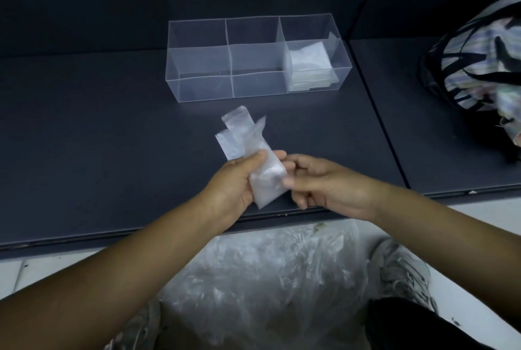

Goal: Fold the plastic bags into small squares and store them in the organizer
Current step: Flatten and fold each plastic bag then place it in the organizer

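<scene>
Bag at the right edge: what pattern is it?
The bag has pale multicoloured stripes crossed by black straps, seen in the head view, the only one.

One camera only, worn on the person's head, looking forward and steeply down over both forearms at a dark table (84, 130) close in front (its wide lens bends the edges), the floor showing below.
</scene>
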Demonstrator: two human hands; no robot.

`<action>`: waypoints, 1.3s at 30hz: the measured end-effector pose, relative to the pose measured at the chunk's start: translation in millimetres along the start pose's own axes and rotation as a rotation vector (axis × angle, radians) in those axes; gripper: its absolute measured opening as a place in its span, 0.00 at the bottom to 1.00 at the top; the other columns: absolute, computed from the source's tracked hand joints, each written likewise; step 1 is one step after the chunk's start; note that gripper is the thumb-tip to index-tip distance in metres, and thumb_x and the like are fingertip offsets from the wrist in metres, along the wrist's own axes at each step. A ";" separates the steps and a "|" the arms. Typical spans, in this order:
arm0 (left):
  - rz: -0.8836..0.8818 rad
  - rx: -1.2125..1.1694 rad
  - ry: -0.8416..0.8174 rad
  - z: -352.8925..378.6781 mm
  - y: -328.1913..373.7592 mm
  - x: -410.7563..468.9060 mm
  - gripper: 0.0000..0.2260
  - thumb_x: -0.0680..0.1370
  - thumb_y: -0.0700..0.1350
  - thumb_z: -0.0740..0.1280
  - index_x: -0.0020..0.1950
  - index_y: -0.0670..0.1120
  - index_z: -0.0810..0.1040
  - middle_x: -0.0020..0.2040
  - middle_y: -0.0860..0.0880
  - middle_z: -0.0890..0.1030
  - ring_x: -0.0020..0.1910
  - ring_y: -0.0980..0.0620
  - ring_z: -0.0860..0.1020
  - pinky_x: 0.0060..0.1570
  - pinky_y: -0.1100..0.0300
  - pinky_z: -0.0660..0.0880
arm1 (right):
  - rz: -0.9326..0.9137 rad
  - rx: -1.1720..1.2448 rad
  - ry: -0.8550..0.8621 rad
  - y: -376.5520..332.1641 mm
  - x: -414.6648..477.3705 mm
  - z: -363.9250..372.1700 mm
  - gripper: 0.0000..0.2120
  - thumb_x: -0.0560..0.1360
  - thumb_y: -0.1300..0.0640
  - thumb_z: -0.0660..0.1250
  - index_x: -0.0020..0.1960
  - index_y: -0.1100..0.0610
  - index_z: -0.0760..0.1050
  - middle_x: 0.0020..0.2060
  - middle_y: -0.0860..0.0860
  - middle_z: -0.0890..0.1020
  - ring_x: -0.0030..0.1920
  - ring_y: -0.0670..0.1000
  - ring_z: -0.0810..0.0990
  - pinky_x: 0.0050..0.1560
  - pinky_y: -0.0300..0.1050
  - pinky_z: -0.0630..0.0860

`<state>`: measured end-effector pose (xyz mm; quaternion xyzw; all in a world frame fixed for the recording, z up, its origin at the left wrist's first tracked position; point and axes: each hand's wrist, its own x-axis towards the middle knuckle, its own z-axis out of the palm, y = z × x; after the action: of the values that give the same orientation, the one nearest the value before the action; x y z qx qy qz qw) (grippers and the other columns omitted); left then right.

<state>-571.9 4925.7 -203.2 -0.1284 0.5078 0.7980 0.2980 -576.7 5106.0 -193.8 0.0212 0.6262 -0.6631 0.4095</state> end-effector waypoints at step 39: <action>0.403 1.011 0.161 -34.6 0.5 -5.7 0.19 0.81 0.51 0.61 0.38 0.38 0.76 0.30 0.44 0.73 0.32 0.55 0.69 0.36 0.48 0.71 | -0.182 -0.463 0.266 -17.2 3.9 8.8 0.31 0.67 0.63 0.77 0.66 0.48 0.70 0.54 0.43 0.79 0.40 0.44 0.74 0.46 0.34 0.74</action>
<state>-571.1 4892.8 -215.6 0.0700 0.8636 0.4835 0.1243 -584.8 5094.5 -180.1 -0.0423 0.8087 -0.5278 0.2564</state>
